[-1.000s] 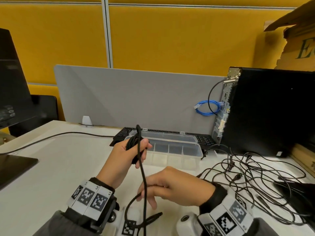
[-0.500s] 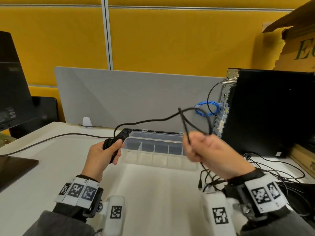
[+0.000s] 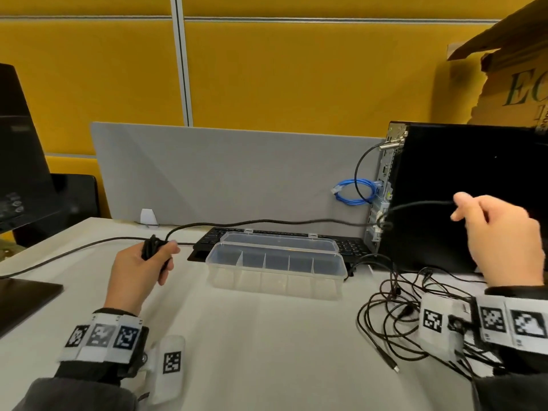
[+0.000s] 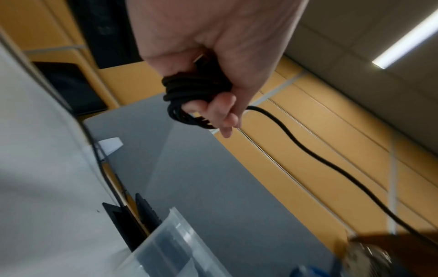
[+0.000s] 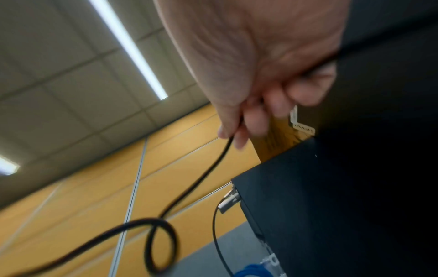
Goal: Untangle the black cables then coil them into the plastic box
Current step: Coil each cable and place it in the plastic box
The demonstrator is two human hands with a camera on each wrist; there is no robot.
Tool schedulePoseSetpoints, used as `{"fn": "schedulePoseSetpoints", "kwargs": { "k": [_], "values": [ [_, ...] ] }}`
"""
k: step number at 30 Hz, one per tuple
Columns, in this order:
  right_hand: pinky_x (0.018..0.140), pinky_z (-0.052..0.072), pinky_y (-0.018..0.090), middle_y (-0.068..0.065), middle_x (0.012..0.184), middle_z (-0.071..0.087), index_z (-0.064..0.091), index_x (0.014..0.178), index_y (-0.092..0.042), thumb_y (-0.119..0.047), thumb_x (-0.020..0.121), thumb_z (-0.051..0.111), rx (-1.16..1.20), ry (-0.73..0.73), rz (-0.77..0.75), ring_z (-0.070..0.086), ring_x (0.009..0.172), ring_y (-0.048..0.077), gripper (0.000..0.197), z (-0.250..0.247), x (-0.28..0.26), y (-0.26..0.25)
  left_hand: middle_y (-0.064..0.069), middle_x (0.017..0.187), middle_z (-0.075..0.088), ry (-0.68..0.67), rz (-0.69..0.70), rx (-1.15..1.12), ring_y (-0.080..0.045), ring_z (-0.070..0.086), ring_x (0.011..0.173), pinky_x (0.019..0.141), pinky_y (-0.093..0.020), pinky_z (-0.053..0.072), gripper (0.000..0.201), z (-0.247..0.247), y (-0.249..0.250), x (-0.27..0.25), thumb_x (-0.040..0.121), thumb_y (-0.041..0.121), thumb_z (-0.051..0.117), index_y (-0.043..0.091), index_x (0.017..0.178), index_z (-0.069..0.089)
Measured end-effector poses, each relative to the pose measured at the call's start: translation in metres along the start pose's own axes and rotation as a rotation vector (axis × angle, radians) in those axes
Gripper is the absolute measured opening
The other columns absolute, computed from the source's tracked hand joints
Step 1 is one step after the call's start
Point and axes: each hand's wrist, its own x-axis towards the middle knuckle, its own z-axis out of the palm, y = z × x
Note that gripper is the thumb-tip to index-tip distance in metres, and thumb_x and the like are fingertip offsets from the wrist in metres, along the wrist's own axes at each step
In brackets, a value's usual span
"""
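My left hand (image 3: 142, 266) (image 4: 213, 82) grips a small coil of black cable (image 3: 151, 247) (image 4: 189, 93) above the table, left of the clear plastic box (image 3: 275, 269). From the coil one black cable (image 3: 267, 222) (image 5: 201, 178) stretches rightward above the box, makes a small loop, and ends in my right hand (image 3: 501, 232) (image 5: 260, 105), which pinches it in front of the black computer tower (image 3: 468, 197). The box stands open with several empty compartments. A tangle of black cables (image 3: 394, 321) lies on the table at the right, partly hidden under my right wrist.
A black keyboard (image 3: 350, 247) lies behind the box. A grey divider panel (image 3: 231, 176) stands at the back, with a blue cable (image 3: 353, 195) at the tower's rear. A monitor (image 3: 20, 161) and its base occupy the left edge. A thin black cord (image 3: 74, 253) crosses the table's left.
My right hand has pulled the cable far to the right and the hands have moved apart, so the cable now hangs stretched over the box. The left hand has kept the coil.
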Motion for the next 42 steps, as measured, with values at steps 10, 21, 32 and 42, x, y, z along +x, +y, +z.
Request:
{"fn": "schedulePoseSetpoints", "kwargs": {
  "k": [10, 21, 32, 42],
  "values": [
    [0.11, 0.028, 0.038, -0.009, 0.13, 0.048, 0.022, 0.144, -0.032, -0.051, 0.093, 0.034, 0.014, -0.991, -0.547, 0.04, 0.123, 0.01, 0.055, 0.026, -0.097, -0.124, 0.001, 0.05, 0.04, -0.55, -0.023, -0.156, -0.004, 0.032, 0.037, 0.038, -0.013, 0.026, 0.022, 0.058, 0.04, -0.059, 0.094, 0.009, 0.046, -0.001, 0.085, 0.063],
    [0.065, 0.051, 0.028, -0.006, 0.086, 0.065, 0.058, 0.113, -0.033, -0.042, 0.094, 0.035, 0.199, -0.447, -0.575, 0.061, 0.076, 0.01, 0.032, 0.047, -0.082, -0.1, 0.004, 0.056, 0.064, -1.444, -0.067, -0.922, -0.008, 0.04, 0.037, 0.045, -0.014, 0.04, 0.025, 0.042, 0.051, -0.073, 0.083, 0.014, 0.048, 0.003, 0.095, 0.067],
    [0.063, 0.038, 0.027, -0.009, 0.072, 0.052, 0.054, 0.094, -0.024, -0.029, 0.099, 0.037, 0.18, -1.037, -0.709, 0.045, 0.062, 0.007, 0.019, 0.058, -0.108, -0.113, 0.01, 0.112, 0.065, -0.616, 0.403, -0.042, 0.014, 0.053, 0.107, 0.09, -0.012, 0.041, 0.031, 0.044, 0.049, -0.064, 0.085, 0.014, 0.065, 0.017, 0.112, 0.05],
    [0.057, 0.035, 0.01, -0.013, 0.06, 0.05, 0.054, 0.08, -0.029, -0.035, 0.094, 0.049, 0.018, -0.944, -0.597, 0.049, 0.056, -0.004, 0.016, 0.038, -0.061, -0.084, 0.001, 0.073, 0.062, -0.342, 0.425, 0.277, 0.026, 0.044, 0.093, 0.077, -0.006, 0.035, 0.028, 0.032, 0.04, -0.048, 0.078, 0.029, 0.071, 0.007, 0.081, 0.054]
  ]
}}
